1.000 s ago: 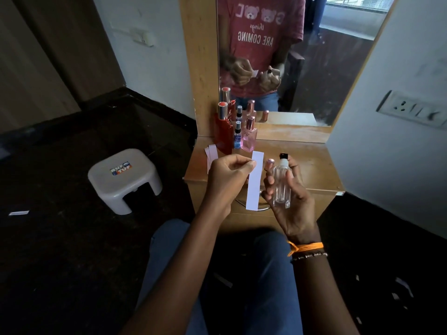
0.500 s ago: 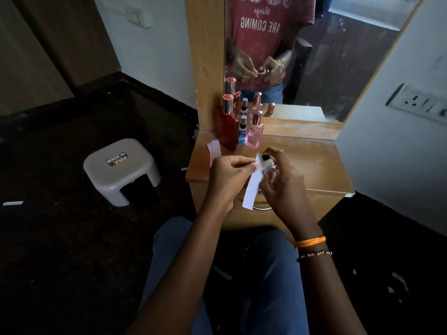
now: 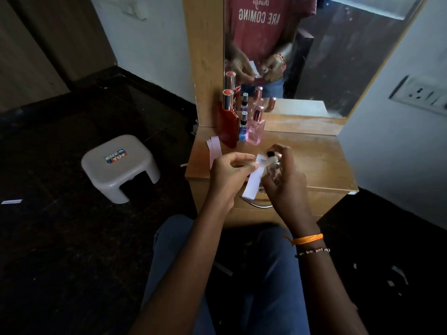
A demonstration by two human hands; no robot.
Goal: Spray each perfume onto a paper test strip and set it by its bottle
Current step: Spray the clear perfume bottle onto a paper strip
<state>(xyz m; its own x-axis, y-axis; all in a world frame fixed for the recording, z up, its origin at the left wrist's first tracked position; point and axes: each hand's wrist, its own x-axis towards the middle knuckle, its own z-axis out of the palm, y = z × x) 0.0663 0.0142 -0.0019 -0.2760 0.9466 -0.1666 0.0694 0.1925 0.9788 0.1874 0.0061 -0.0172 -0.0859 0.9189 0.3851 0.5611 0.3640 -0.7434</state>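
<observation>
While the right hand (image 3: 284, 176) is wrapping its grip around a small clear bottle (image 3: 272, 165), with a finger lying over the black spray top, the left hand (image 3: 229, 174) is pinching the upper end of a white paper test strip (image 3: 254, 181) between thumb and fingertips. Both grips are closed, each on its own thing. The strip is hanging down and slightly toward the person, its top edge sitting just beside the nozzle and its lower end dangling free in front of the tabletop (image 3: 314, 163) edge.

To do this step well, the nozzle should be facing the flat of the strip, not its edge, and the strip should be sitting a little apart from the spray top so the mist is spreading over the paper and not soaking one spot. Whether the nozzle is truly aimed at the paper cannot be told, as the fingers are covering it. Keeping the pinch high is keeping the left fingertips out of the spray.

Further back on the tabletop, a red bottle (image 3: 227, 126), a small blue bottle (image 3: 243, 129) and a pink bottle (image 3: 255, 129) are standing close together by the mirror (image 3: 338, 56), with spare strips (image 3: 214, 147) lying just left of them.
</observation>
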